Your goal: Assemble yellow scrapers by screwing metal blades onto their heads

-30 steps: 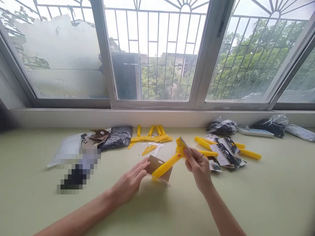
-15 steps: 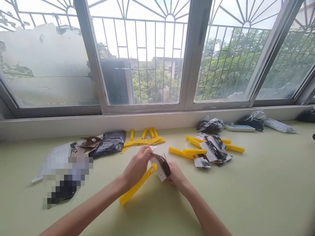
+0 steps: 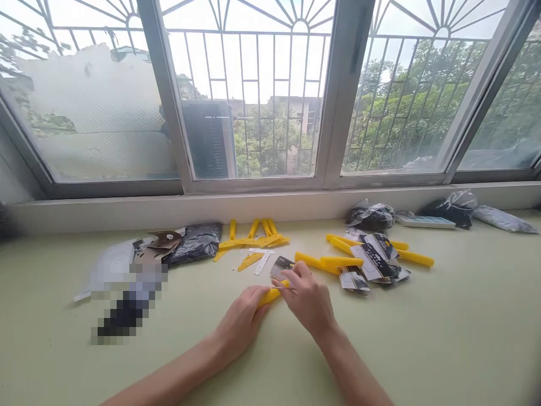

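My left hand [image 3: 244,313] is closed around a yellow plastic handle [image 3: 270,295], which lies low over the table and points away to the right. At the handle's far end, my right hand [image 3: 310,296] pinches a thin, pale, stick-like piece [image 3: 279,288] that crosses the handle; its kind is too small to make out. Just beyond the fingers a black-and-white printed card [image 3: 280,266] lies on the table, partly hidden by my right hand. Past it are a loose yellow blade-shaped piece [image 3: 250,261] and white strips [image 3: 262,263].
Yellow scraper-like tools [image 3: 253,239] lie at the back. More yellow handles [image 3: 416,258] and printed cards [image 3: 369,260] are piled to the right. Black plastic bags [image 3: 195,243] and clear packaging [image 3: 110,265] sit left. Wrapped bundles [image 3: 369,215] line the window wall.
The printed card has left my hands and lies on the table. My left hand has shifted onto the yellow handle, and my right hand has moved to its end. The view has turned slightly left.
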Motion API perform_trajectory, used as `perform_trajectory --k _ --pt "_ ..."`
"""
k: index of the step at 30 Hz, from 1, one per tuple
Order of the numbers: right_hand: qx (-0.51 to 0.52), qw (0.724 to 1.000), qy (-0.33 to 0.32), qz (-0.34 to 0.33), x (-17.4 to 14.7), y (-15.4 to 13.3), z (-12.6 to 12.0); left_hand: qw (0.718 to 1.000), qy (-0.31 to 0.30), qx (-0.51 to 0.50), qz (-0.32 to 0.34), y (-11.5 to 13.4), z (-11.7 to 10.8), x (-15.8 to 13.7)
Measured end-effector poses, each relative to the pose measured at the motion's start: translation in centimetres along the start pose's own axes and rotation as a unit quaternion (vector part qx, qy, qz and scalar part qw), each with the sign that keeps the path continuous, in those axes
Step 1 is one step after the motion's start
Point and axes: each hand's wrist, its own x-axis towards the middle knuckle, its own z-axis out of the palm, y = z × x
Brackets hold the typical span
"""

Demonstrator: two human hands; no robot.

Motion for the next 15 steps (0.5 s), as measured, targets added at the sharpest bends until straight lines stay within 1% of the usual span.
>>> perform_trajectory --k 1,3,5,8,10,13,15 --pt "-0.027 1.0 -0.016 -0.005 -0.2 -0.1 0.5 1.0 -0.005 -0.018 -0.002 0.2 0.1 0.0" --pt "-0.082 0.996 -0.032 0.007 -0.5 0.4 0.9 0.999 -0.01 -0.04 -0.003 0.4 0.3 0.0" --pt "-0.127 0.991 -0.038 0.027 -0.9 1.6 0.4 0.999 -0.01 -0.044 0.003 0.5 0.5 -0.2" --pt "-0.164 0.984 -0.048 0.045 -2.0 3.7 -1.5 0.999 -0.017 -0.034 0.032 1.0 1.2 -0.4" --pt "-0.178 0.981 -0.042 0.062 -3.0 4.7 -3.0 0.998 -0.026 -0.023 0.062 1.7 2.2 0.3" --pt "-0.195 0.976 -0.019 0.092 -5.2 5.5 -5.4 0.996 -0.012 -0.016 0.088 2.9 4.3 3.1" --pt "-0.202 0.974 -0.018 0.102 -6.9 5.8 -7.0 0.996 0.028 0.005 0.085 3.9 5.3 5.1"
